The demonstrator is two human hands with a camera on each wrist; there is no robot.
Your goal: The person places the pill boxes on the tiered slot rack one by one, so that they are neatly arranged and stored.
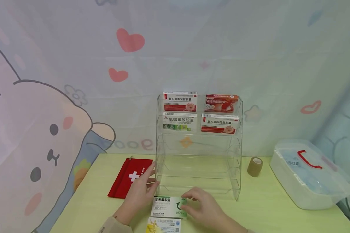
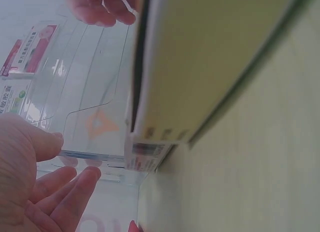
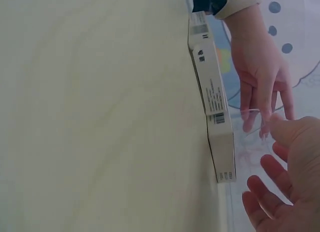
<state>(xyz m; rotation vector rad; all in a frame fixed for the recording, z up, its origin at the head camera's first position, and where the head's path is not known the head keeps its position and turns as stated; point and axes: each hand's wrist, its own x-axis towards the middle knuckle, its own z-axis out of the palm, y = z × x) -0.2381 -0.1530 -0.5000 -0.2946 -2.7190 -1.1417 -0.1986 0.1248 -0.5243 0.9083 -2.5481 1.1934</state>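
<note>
A clear tiered display rack (image 1: pixel 198 166) stands on the table. My left hand (image 1: pixel 140 191) is at its left side, thumb and fairly straight fingers touching the side edge. In the left wrist view the thumb (image 2: pixel 47 143) lies close to that edge. My right hand (image 1: pixel 205 207) is just right of a white and green capsule box (image 1: pixel 166 207), its fingers loosely bent and apart. The right wrist view shows nothing between thumb and fingers. In front of the green box lies a white and yellow medicine box (image 1: pixel 164 225), partly cut off by the frame.
The rack's upper two tiers hold two red and white boxes (image 1: pixel 180 103), a green and white box (image 1: pixel 179 123) and a red box (image 1: pixel 220 104). A red first-aid pouch (image 1: pixel 122 181) lies left. Rightward are a brown tape roll (image 1: pixel 255 166) and a white lidded box (image 1: pixel 291 187).
</note>
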